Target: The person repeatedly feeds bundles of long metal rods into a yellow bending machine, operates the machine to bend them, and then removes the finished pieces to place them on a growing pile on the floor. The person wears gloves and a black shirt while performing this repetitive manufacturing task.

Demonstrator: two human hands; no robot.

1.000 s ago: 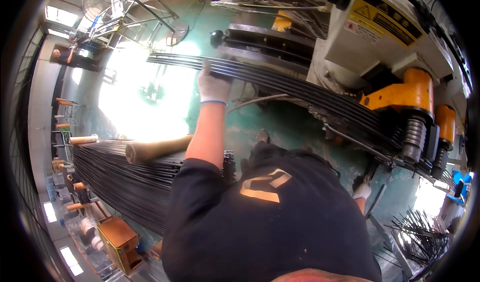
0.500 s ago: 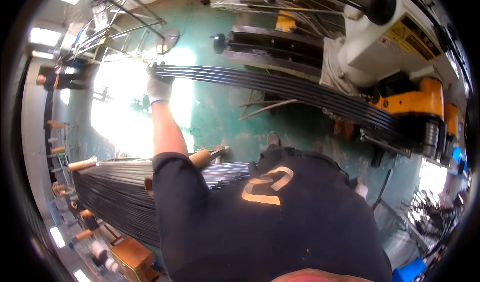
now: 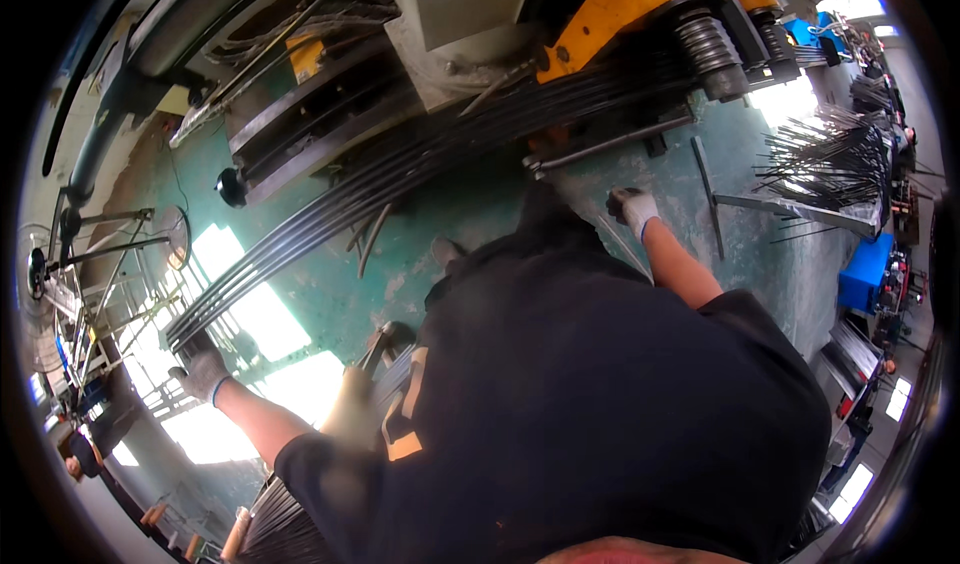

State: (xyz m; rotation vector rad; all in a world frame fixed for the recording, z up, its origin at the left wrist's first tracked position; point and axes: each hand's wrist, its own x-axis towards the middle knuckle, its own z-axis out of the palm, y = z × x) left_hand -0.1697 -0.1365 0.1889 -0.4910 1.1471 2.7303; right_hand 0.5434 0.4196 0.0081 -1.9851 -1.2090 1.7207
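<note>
Several long dark metal tubes (image 3: 330, 209) lie side by side and run from the machine down to the left. Around their near-left ends is my left hand (image 3: 205, 374), in a pale glove with a dark finger area; its fingers are partly hidden beneath the tubes. My right hand (image 3: 634, 210), also gloved, is held out at the right, below the machine's bar and apart from the tubes. Its fingers are curled in, and nothing shows in them. The tubes' far ends pass under the machine's orange clamp arm (image 3: 620, 14), beside a coil spring (image 3: 710, 49).
A stack of dark tubes (image 3: 285, 524) rests on a rack at lower left. Thin dark rods (image 3: 820, 169) lie heaped on a stand at right, near a blue box (image 3: 865, 272). A wheeled metal frame (image 3: 120, 254) stands at far left, with another person (image 3: 82, 454) beyond.
My view has turned to the right, so the machine now sits higher and further left. My right hand has come into view. The left hand remains at the tube ends.
</note>
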